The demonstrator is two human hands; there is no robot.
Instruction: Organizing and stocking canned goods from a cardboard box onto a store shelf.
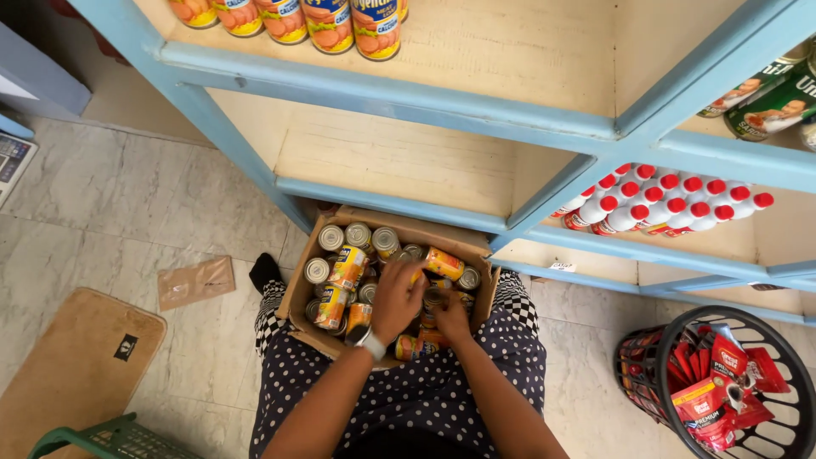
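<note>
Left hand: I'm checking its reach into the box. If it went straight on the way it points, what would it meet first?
Probably the tilted yellow can just beyond the left hand, inside the cardboard box; depth is unclear.

A cardboard box (299, 293) of cans (348, 267) rests on the lap, shelves (387, 95) ahead, basket (786, 340) right.

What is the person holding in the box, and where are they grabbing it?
Both hands are down among the cans in the cardboard box. The left hand curls over one, but its grip is hidden. The right hand cannot be told.
</note>
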